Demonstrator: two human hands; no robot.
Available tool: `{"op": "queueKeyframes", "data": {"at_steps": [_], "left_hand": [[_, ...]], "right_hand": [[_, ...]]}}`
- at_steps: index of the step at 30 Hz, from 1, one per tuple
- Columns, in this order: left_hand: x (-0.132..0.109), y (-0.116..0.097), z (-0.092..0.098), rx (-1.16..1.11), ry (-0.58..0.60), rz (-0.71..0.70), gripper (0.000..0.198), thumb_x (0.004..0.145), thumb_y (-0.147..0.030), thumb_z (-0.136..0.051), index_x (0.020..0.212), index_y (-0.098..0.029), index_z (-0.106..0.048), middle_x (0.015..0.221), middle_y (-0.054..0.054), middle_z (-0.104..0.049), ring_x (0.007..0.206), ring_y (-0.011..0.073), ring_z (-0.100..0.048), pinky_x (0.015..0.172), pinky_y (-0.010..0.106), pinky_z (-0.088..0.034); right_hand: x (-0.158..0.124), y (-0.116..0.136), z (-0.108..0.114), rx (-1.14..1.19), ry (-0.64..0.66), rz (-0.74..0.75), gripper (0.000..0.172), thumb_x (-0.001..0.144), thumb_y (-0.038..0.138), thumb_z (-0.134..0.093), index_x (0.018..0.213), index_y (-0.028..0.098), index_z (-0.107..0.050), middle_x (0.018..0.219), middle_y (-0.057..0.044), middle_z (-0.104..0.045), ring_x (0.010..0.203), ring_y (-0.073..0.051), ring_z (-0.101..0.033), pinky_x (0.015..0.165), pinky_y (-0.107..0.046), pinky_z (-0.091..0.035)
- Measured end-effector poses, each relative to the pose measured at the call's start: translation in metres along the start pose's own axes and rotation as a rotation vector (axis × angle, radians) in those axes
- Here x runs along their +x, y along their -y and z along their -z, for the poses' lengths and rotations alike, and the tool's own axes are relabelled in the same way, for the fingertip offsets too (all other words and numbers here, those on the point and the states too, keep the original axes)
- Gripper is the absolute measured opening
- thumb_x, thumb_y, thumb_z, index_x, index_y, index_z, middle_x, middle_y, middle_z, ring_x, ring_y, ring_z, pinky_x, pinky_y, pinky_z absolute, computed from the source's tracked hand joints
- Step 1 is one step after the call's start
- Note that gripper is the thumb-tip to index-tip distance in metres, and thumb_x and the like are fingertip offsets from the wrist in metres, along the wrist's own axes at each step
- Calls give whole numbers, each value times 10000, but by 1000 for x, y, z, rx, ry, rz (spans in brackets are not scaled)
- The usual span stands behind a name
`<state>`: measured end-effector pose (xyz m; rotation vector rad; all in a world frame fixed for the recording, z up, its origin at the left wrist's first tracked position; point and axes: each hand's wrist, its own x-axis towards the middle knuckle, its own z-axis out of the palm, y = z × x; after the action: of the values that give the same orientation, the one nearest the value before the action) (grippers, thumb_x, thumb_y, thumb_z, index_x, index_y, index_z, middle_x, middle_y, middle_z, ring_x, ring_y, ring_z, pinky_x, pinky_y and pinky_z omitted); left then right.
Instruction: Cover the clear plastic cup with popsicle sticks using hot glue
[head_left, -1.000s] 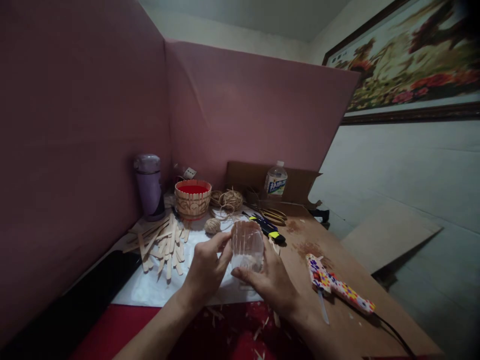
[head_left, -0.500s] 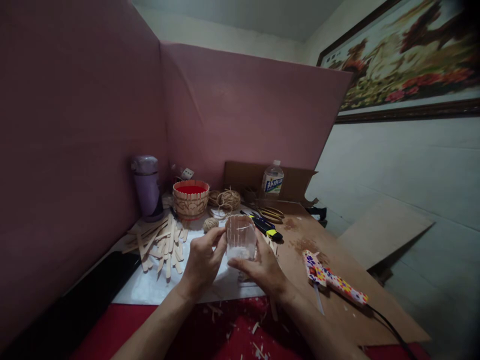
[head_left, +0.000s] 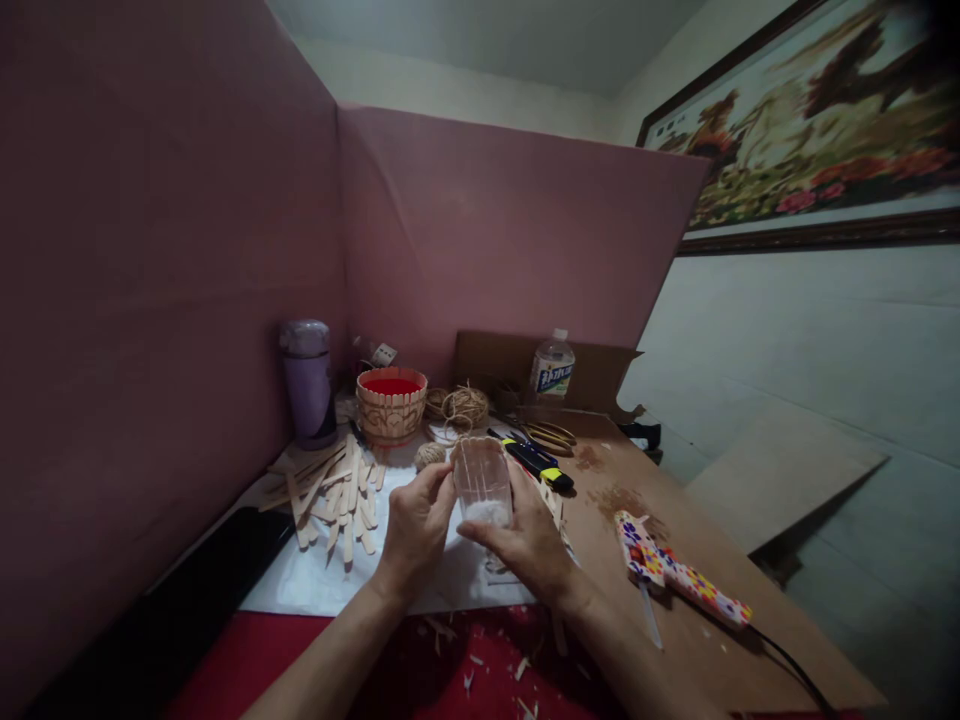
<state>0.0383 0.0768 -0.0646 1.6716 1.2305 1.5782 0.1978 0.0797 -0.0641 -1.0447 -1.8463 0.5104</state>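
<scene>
**Inspector:** Where is the clear plastic cup (head_left: 482, 485) sitting at this moment?

**Assistant:** Both hands are supporting it in front of the person, above the white sheet (head_left: 315, 590).

**Inspector:** State the condition of the fingers on each side.

**Assistant:** The left hand (head_left: 415, 530) is pinching the cup's left edge near the top, thumb and fingers drawn narrow. The right hand (head_left: 536, 545) is wrapping the right side, its thumb lying across the lower front. The far fingertips are hiding behind the cup, so I cannot tell their exact contact.

**Inspector:** And the surroundings?

**Assistant:** Loose wooden craft sticks (head_left: 349, 490) are lying in a pile to the left on the sheet. A small ball of twine (head_left: 430, 456) is resting just beyond the left hand. Behind it, a stick-walled basket (head_left: 391, 412) with a red inside is standing near a purple tumbler (head_left: 307, 390).

**Inspector:** The right side?

**Assistant:** A black-and-yellow utility knife (head_left: 536, 463) is lying beyond the right hand. A flower-patterned glue gun (head_left: 682, 575) is resting on the brown cardboard (head_left: 735, 570), well apart from the cup.
</scene>
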Motion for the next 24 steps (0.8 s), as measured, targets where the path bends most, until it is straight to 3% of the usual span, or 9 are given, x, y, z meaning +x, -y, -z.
{"op": "queueKeyframes", "data": {"at_steps": [8,17,24], "left_hand": [[0,3,0,32,-14,17,241,861,-327,-539,901,-156,-704,763,25,-715,697,162,-629,648,248,-459],[0,4,-2,-11,7,68,253,858,-345,-540,854,-154,-706,739,23,-702,693,164,-621,635,248,-453],[0,3,-1,-6,4,62,230,845,-326,-551,852,-155,-704,713,16,-690,670,160,-606,613,243,-440]], "right_hand": [[0,-2,-2,-27,7,-16,825,671,393,-802,1387,228,-428,1386,-121,-523,1295,-309,-463,1085,-494,-349],[0,3,1,-29,12,-8,747,686,419,-779,1346,230,-485,1301,-116,-590,1211,-316,-536,1014,-485,-420],[-1,2,-1,-75,-2,-10,764,691,456,-765,1355,223,-467,1341,-129,-558,1250,-323,-503,1043,-500,-389]]}}
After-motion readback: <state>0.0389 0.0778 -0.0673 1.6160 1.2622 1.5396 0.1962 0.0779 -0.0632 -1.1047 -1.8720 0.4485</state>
